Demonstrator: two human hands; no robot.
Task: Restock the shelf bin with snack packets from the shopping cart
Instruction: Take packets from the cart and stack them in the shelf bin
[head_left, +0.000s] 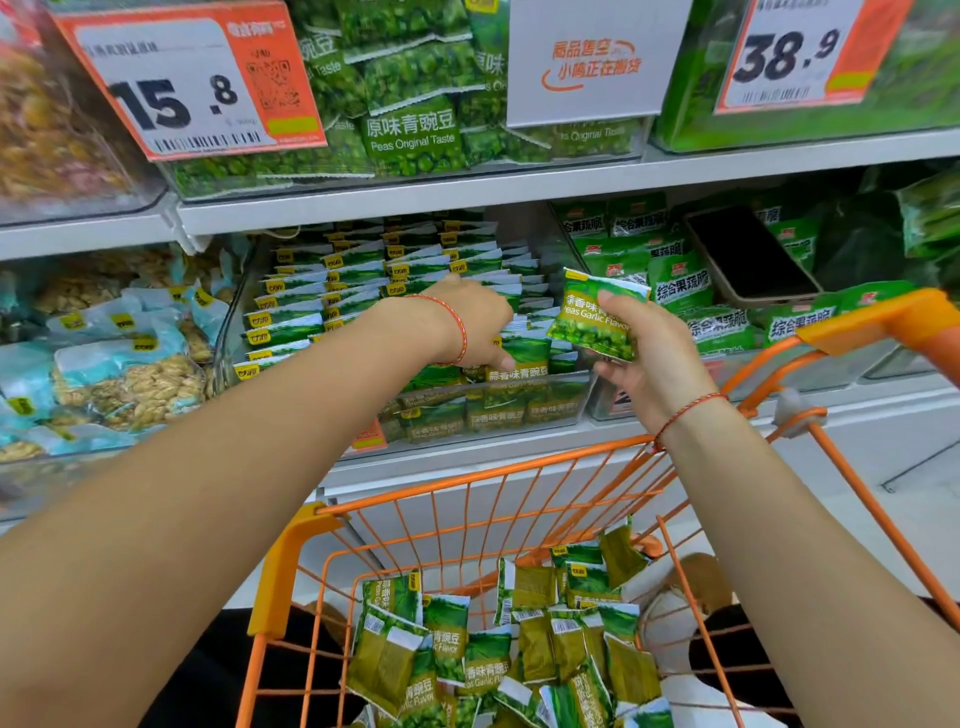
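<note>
A clear shelf bin (519, 415) on the middle shelf holds rows of green garlic pea packets (363, 275) standing on edge. My left hand (472, 322) reaches into the bin, its fingers among the front-right packets; what they grip is hidden. My right hand (649, 353) holds one green garlic pea packet (595, 317) just right of the bin, pinched between thumb and fingers. Below, the orange shopping cart (467, 488) contains several loose green packets (519, 654).
A black phone (748, 257) lies on green packets in the bin to the right. Peanut packs (130, 384) fill the bin at left. Price tags (182, 83) hang from the upper shelf. The cart handle (893, 317) rises at right.
</note>
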